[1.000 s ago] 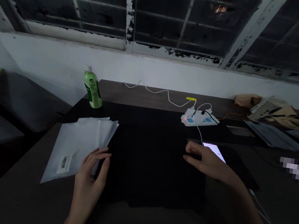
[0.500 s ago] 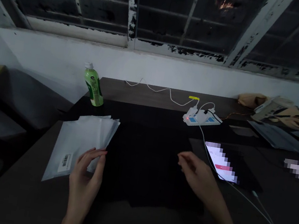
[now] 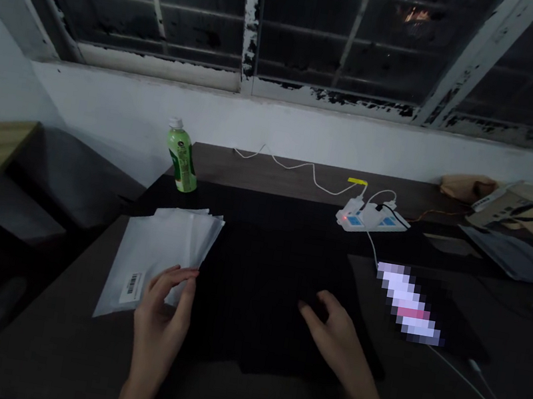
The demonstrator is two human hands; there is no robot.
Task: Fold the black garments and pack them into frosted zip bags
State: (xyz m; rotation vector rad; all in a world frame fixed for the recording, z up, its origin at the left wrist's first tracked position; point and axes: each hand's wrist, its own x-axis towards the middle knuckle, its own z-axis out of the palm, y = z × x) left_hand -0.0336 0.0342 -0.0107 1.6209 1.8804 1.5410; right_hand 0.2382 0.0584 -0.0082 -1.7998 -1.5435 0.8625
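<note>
A black cloth (image 3: 264,280), its outline hard to follow in the dim light, lies across the middle of the dark table. My left hand (image 3: 165,308) is in front of a pile of frosted plastic bags (image 3: 158,243) with a barcode label. Its thumb and index fingertips meet in a pinch at the cloth's left side; anything between them is too dark to make out. Over the right part of the cloth is my right hand (image 3: 333,335), thumb and index finger apart, seemingly resting on the fabric. Its other fingers are largely hidden.
A green bottle (image 3: 182,158) stands behind the bags. A white power strip (image 3: 372,219) with plugs and cables sits at the back. Right of my right hand lies a lit phone (image 3: 406,303) with a cable. More plastic bags (image 3: 515,256) and brown packaging (image 3: 518,209) lie farther right.
My right hand has moved left and nearer to me over the black cloth, and its thumb and index finger have parted. My left hand keeps its pinch. The view has shifted slightly left.
</note>
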